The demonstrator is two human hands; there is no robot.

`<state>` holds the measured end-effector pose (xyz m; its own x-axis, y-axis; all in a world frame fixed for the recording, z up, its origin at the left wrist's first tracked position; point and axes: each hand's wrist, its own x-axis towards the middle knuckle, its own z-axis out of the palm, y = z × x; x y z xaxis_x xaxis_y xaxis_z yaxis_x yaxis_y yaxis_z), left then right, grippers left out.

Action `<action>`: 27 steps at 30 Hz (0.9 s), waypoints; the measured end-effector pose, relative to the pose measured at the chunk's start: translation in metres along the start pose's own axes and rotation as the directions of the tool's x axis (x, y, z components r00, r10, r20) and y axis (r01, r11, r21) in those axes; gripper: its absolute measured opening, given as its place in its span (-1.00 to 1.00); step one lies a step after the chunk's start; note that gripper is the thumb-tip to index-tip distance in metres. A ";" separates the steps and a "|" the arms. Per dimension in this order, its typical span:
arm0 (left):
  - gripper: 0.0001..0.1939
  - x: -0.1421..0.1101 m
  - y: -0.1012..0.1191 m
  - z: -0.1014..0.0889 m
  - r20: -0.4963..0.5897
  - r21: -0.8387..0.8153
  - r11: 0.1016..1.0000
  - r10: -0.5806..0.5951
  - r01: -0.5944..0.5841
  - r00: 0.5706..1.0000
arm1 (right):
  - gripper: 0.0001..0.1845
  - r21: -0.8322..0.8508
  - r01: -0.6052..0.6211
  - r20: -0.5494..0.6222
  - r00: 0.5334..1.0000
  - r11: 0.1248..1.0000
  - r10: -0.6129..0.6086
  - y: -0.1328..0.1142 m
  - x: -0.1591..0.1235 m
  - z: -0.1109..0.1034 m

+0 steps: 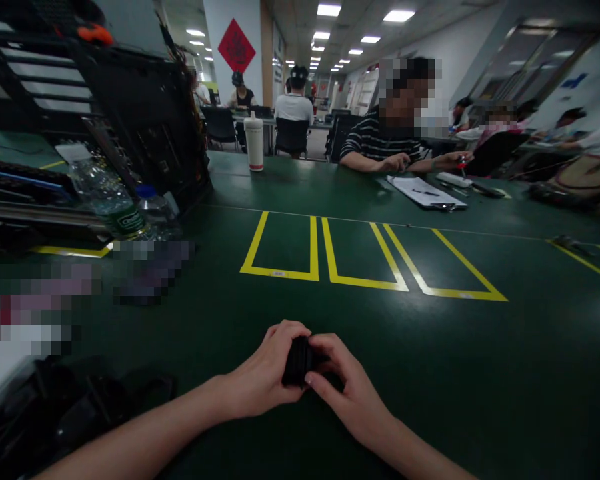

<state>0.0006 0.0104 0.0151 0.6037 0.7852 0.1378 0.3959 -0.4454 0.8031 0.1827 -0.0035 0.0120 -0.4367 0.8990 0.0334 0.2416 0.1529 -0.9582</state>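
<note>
A small black block-like object [298, 362] is held between my two hands, low in the middle of the view, just over the green table [220, 320]. My left hand [267, 373] wraps round its left side with the fingers curled over the top. From the right, my right hand [345, 383] grips it between thumb and fingers. What kind of object it is I cannot make out; the fingers cover much of it. Beyond the hands, yellow tape [365, 285] marks several open-ended boxes on the tabletop.
At left stand a black computer case [145, 113], a water bottle [105, 193] and a blue-capped bottle [155, 210]. Dark items [80, 407] lie at lower left. Across the table are a white cup [254, 143], a clipboard [427, 192] and a seated person [380, 140] in a striped shirt.
</note>
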 end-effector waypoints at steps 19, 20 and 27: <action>-0.32 -0.001 -0.002 0.002 -0.011 -0.005 1.000 -0.021 0.021 1.000 | -0.62 -0.003 -0.016 -0.009 1.000 1.000 0.016 0.001 0.000 0.001; -0.33 -0.001 -0.002 0.002 -0.010 -0.005 1.000 -0.022 0.022 1.000 | -0.60 -0.011 -0.020 -0.008 1.000 1.000 0.020 0.001 0.000 0.002; -0.30 0.000 0.000 0.000 0.001 -0.009 1.000 -0.010 0.010 1.000 | -0.65 -0.004 0.065 0.012 0.998 0.998 -0.065 0.000 -0.004 0.000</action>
<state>0.0008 0.0105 0.0147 0.6006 0.7891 0.1288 0.3960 -0.4335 0.8095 0.1846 -0.0064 0.0120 -0.4614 0.8823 0.0924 0.2164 0.2129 -0.9528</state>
